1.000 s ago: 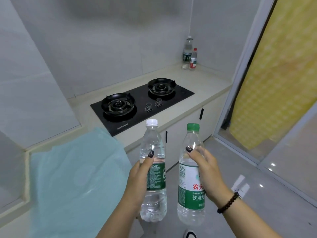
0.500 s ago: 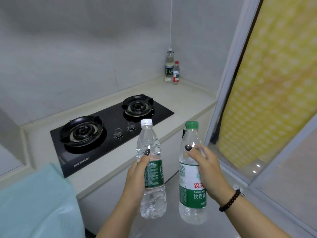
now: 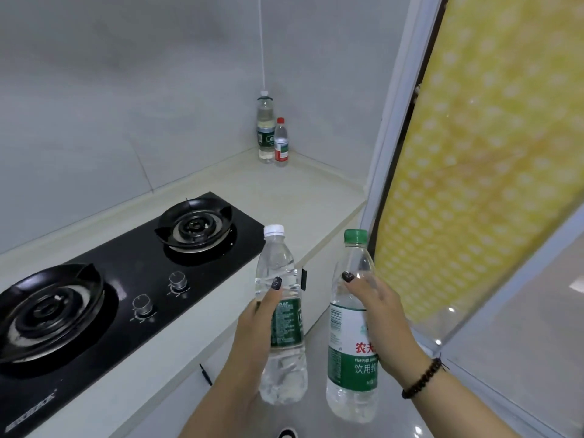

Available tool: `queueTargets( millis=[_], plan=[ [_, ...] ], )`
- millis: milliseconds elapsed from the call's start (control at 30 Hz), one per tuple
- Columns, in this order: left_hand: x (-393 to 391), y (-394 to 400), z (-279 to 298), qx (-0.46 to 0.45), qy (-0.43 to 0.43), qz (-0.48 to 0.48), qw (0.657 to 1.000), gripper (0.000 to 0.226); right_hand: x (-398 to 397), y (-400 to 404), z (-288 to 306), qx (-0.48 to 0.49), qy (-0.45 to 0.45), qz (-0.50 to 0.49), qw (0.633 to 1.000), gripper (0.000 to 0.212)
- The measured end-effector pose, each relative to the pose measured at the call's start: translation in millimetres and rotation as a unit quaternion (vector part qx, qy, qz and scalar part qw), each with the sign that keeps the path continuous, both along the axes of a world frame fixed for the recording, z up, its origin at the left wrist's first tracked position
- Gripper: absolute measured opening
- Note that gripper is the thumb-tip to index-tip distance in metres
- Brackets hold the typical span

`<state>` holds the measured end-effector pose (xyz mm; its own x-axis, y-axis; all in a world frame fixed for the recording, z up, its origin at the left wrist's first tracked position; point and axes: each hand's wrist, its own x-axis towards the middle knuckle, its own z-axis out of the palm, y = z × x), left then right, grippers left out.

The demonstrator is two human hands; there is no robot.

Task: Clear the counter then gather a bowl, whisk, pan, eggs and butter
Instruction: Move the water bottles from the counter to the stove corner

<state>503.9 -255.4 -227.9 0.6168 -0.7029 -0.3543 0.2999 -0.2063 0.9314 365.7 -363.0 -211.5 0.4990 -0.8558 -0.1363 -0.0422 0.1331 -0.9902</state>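
Note:
My left hand [image 3: 252, 336] grips a clear white-capped water bottle [image 3: 279, 270] with a dark green label, held upright beyond the counter's front edge. My right hand [image 3: 382, 317] grips a green-capped bottle [image 3: 350, 358] with a white and green label, also upright, just right of the first. Both bottles hang over the floor in front of the cream counter [image 3: 284, 197]. No bowl, whisk, pan, eggs or butter are in sight.
A black two-burner gas hob [image 3: 126, 273] is set into the counter at left. Two more bottles [image 3: 271, 137] stand in the far corner against the wall. A yellow dotted curtain [image 3: 480, 153] behind a sliding door frame fills the right side.
My view has swung right and moved closer along the counter; the blue cloth at left has left the frame. Both hands keep the bottles upright in the same grip.

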Motion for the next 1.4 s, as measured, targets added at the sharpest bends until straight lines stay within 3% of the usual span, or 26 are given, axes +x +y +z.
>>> queueTargets(
  millis=[100, 233, 400, 533, 633, 867, 933, 1100, 1300, 1400],
  plan=[
    [34, -54, -4, -0.007, -0.003, -0.005, 1.0, 0.063, 28, -48, 2, -0.017, 0.002, -0.021, 1.0, 0.036],
    [73, -121, -3, -0.004, 0.006, 0.002, 1.0, 0.037, 58, -105, 2, 0.0, -0.016, -0.026, 1.0, 0.035],
    [114, -198, -3, -0.013, -0.002, 0.015, 1.0, 0.051, 90, -177, 0, -0.019, -0.008, -0.061, 0.998, 0.042],
    [130, -250, -5, -0.011, 0.003, 0.036, 0.999, 0.047, 103, -227, -4, -0.022, -0.006, -0.051, 0.998, 0.051],
    [134, -287, -10, 0.005, 0.006, 0.045, 0.999, 0.036, 106, -267, -10, -0.019, -0.004, -0.05, 0.999, 0.044],
    [140, -385, -31, 0.033, 0.028, 0.084, 0.996, 0.065, 109, -376, -10, -0.059, 0.013, 0.028, 0.998, 0.045],
    [139, -409, -30, 0.031, 0.036, 0.107, 0.993, 0.058, 112, -405, -6, -0.056, 0.017, 0.048, 0.997, 0.043],
    [138, -465, -34, 0.031, 0.044, 0.179, 0.982, 0.043, 129, -480, 0, -0.089, 0.057, 0.115, 0.988, 0.063],
    [159, -500, -48, 0.061, 0.018, 0.218, 0.974, 0.046, 158, -529, -12, -0.101, 0.095, 0.136, 0.981, 0.054],
    [186, -524, -55, 0.081, -0.001, 0.225, 0.971, 0.046, 182, -545, -25, -0.08, 0.121, 0.159, 0.977, 0.036]
  ],
)
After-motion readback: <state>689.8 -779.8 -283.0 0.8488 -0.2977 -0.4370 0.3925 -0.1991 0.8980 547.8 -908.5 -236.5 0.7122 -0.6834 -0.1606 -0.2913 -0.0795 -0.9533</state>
